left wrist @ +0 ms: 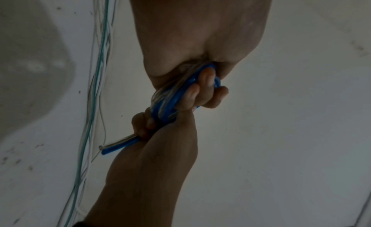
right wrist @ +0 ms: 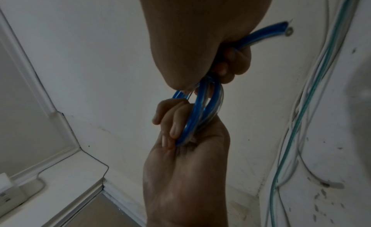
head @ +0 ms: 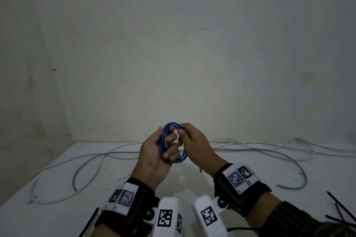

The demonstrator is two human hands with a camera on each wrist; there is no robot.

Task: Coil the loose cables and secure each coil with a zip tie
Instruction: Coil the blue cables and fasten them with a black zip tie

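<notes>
A blue cable wound into a small coil (head: 172, 123) is held above the white table (head: 57, 217) between both hands. My left hand (head: 163, 147) grips the coil's left side, its fingers curled through the loops (right wrist: 200, 113). At the top right of the coil, my right hand (head: 189, 136) pinches the strands. The cable's cut end (right wrist: 281, 29) sticks out past the right hand's fingers and hangs below it (head: 200, 170). In the left wrist view the coil (left wrist: 166, 103) sits squeezed between the two hands.
A loose green cable (head: 123, 153) and white cables (head: 63, 163) sprawl across the table behind and beside the hands. Black zip ties (head: 341, 207) lie at the near right, and another black strip (head: 90, 221) lies by the left wrist. A wall stands close behind.
</notes>
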